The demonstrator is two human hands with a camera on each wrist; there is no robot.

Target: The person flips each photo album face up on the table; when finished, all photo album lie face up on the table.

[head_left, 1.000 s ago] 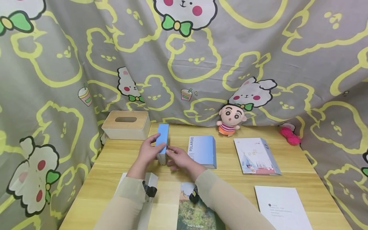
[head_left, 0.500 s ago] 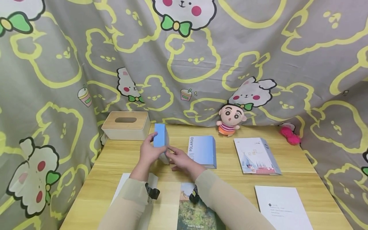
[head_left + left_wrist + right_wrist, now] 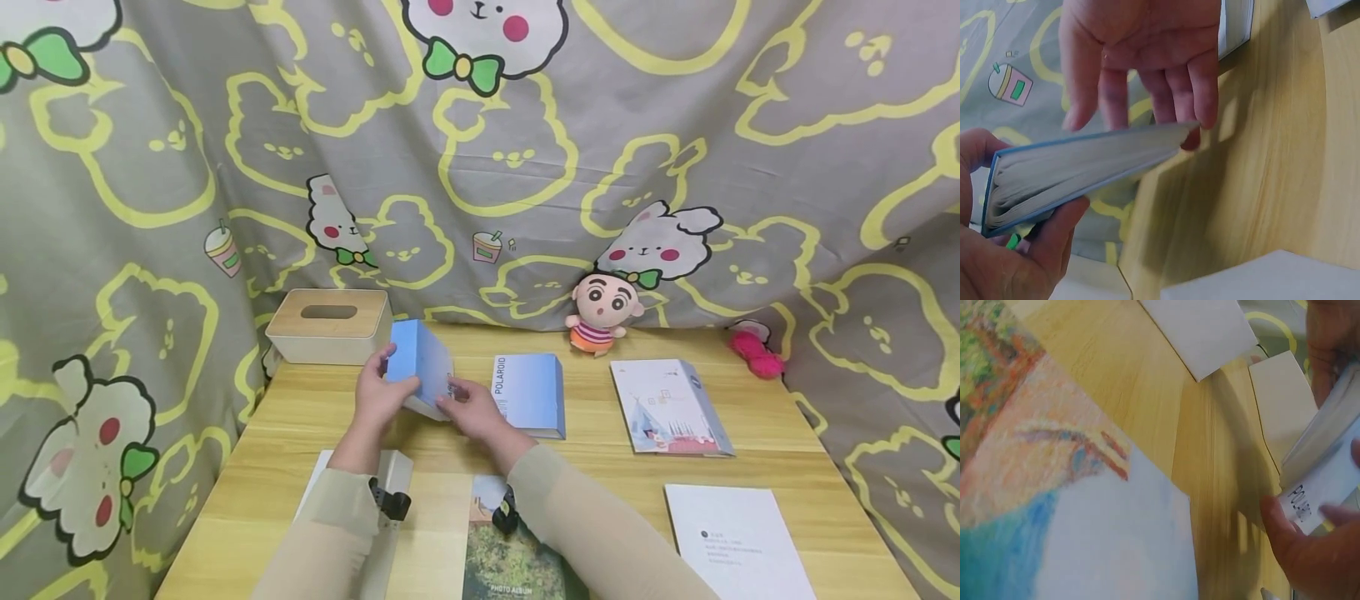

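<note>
A blue photo album (image 3: 431, 367) is held tilted above the table, with its blue spine toward my left hand (image 3: 373, 404). That hand grips the spine, thumb on one cover and fingers on the other. At the cover's opposite edge is my right hand (image 3: 474, 407), pinching near the lower corner. From the left wrist, the page edges of the album (image 3: 1085, 169) show between its covers. Part of the "POLAROID" lettering shows on the album (image 3: 1325, 481) in the right wrist view. A similar blue POLAROID album (image 3: 528, 396) lies to the right of my hands.
Behind stand a tissue box (image 3: 330, 342) and a plush doll (image 3: 596, 312). A white illustrated album (image 3: 660, 408) and a white book (image 3: 731, 533) lie to the right. Under the forearms are a green-covered photo album (image 3: 510, 558) and a pale album (image 3: 393, 479). A pink object (image 3: 757, 354) sits far right.
The held album has turned from showing mainly its narrow spine to showing its lettered cover, and its lower end has risen. Both hands have stayed on it.
</note>
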